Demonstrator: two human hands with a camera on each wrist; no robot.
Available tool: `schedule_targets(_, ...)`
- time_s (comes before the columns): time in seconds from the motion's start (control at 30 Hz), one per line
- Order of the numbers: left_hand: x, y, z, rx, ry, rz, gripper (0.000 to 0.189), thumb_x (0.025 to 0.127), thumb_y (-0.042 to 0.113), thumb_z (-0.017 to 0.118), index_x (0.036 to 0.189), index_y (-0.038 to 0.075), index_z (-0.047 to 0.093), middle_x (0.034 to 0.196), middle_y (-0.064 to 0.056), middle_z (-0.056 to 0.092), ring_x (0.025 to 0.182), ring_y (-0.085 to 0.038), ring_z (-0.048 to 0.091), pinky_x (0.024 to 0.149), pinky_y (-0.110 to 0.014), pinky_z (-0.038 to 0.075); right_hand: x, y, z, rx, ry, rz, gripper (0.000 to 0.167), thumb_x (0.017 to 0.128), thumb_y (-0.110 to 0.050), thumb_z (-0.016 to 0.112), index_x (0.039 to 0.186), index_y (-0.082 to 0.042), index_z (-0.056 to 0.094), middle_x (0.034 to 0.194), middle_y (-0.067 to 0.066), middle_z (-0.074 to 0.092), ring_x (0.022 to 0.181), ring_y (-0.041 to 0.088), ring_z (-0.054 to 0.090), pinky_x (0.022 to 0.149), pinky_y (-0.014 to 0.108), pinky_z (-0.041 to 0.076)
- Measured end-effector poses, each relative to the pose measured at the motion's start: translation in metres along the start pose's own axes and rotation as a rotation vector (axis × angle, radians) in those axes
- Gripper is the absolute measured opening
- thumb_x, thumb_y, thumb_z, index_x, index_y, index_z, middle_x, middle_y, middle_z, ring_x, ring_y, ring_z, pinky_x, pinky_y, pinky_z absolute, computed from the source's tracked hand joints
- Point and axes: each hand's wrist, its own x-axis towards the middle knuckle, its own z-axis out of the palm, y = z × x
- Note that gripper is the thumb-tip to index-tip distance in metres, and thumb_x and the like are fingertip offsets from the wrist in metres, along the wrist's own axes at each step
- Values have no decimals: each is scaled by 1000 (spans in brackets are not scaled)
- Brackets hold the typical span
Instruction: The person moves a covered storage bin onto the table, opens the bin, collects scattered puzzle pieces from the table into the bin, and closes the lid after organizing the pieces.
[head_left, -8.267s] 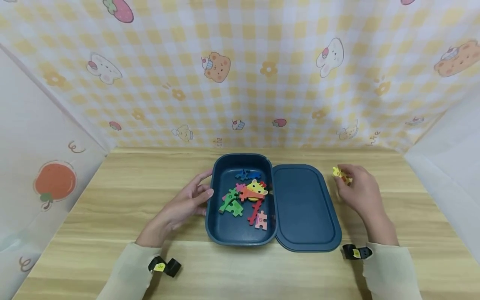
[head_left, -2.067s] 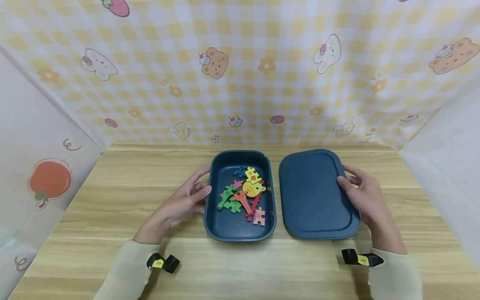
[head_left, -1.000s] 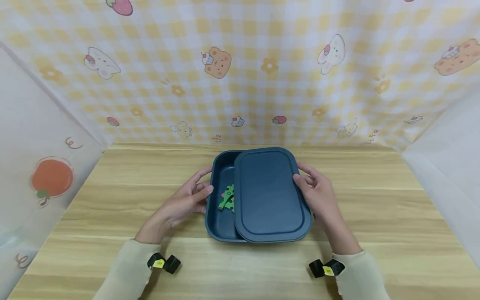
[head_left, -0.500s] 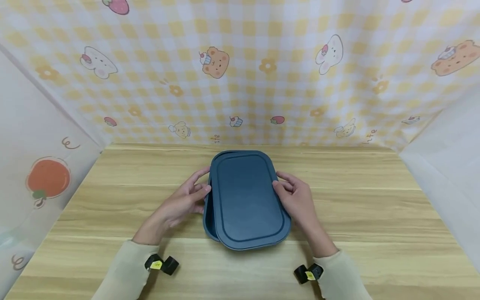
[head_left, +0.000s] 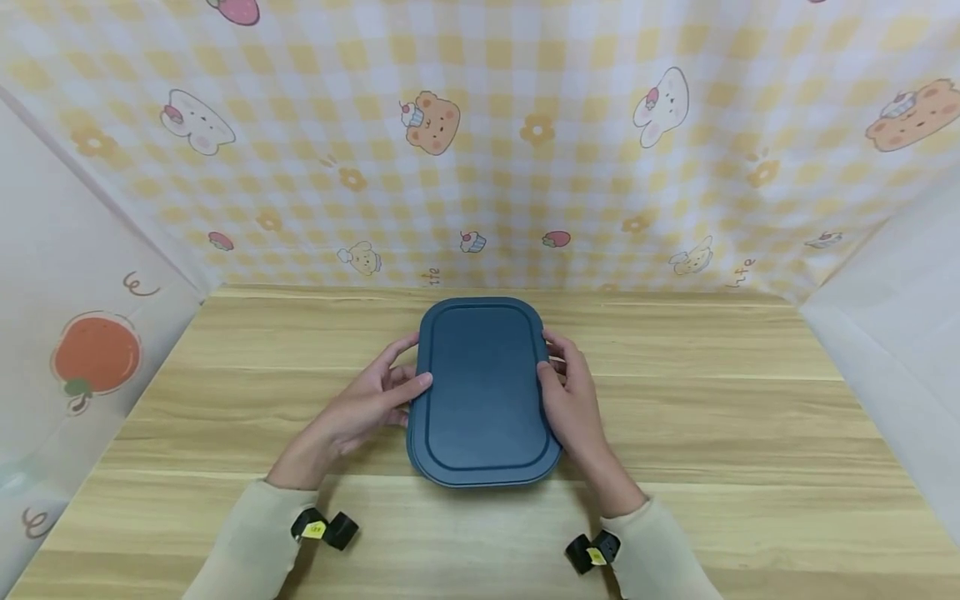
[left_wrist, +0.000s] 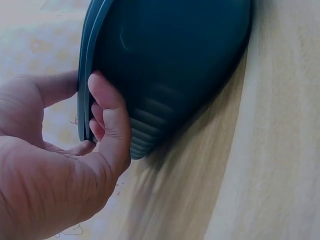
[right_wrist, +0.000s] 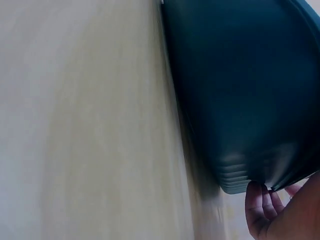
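Observation:
A dark blue lid (head_left: pixel 483 383) lies over the top of the dark blue box (left_wrist: pixel 170 60), lined up with its rim and hiding the inside. My left hand (head_left: pixel 363 408) grips the left edge, thumb on top of the lid and fingers beneath the rim. On the opposite side, my right hand (head_left: pixel 573 408) pinches the lid's right edge, with its thumb on top and its fingers down at the side. The right wrist view shows those fingertips against the box wall (right_wrist: pixel 240 90). The puzzle pieces seen earlier are hidden.
The box stands on a wood-grain table (head_left: pixel 712 417). Behind it hangs a yellow checked cloth (head_left: pixel 495 192) with cartoon prints, and white cloth panels (head_left: pixel 90 250) flank the table. Both wrists wear black straps with small cameras (head_left: pixel 341 531).
A yellow puzzle piece went from my right hand into the box. That hand then took the lid and slid it leftward over the box. My left thumb now lies on the lid.

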Motion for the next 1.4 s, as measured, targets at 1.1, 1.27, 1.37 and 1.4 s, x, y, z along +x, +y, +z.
schedule_targets(1.1, -9, 25, 25, 965, 144, 288, 90, 98, 30, 75, 170, 17, 23, 179, -16, 8, 165, -43, 10, 127, -71, 26, 23, -6, -3, -691, -13, -569, 52, 103, -31, 62, 148, -6, 60, 164, 22, 44, 150, 42, 45, 122, 66, 34)
schedule_targets(1.27, 4, 33, 23, 1124, 63, 313, 89, 96, 47, 74, 167, 14, 32, 180, -13, 8, 168, -37, 5, 130, -65, 24, 29, -8, -4, -803, -207, -473, 64, 107, -43, 54, 161, -10, 44, 175, 15, 29, 161, 36, 33, 128, 62, 30)
schedule_targets(1.37, 11, 31, 21, 1163, 53, 308, 93, 94, 57, 71, 168, 17, 30, 180, -10, 9, 168, -33, 2, 131, -63, 25, 29, -8, -4, -796, -254, -441, 67, 108, -44, 53, 164, -10, 39, 177, 14, 23, 164, 35, 26, 129, 60, 29)
schedule_targets(1.4, 12, 29, 21, 1174, 52, 308, 94, 95, 61, 69, 168, 18, 29, 180, -9, 8, 168, -33, 0, 131, -64, 24, 29, -9, -4, -791, -260, -440, 67, 108, -43, 53, 164, -10, 38, 177, 14, 22, 164, 35, 25, 130, 60, 29)
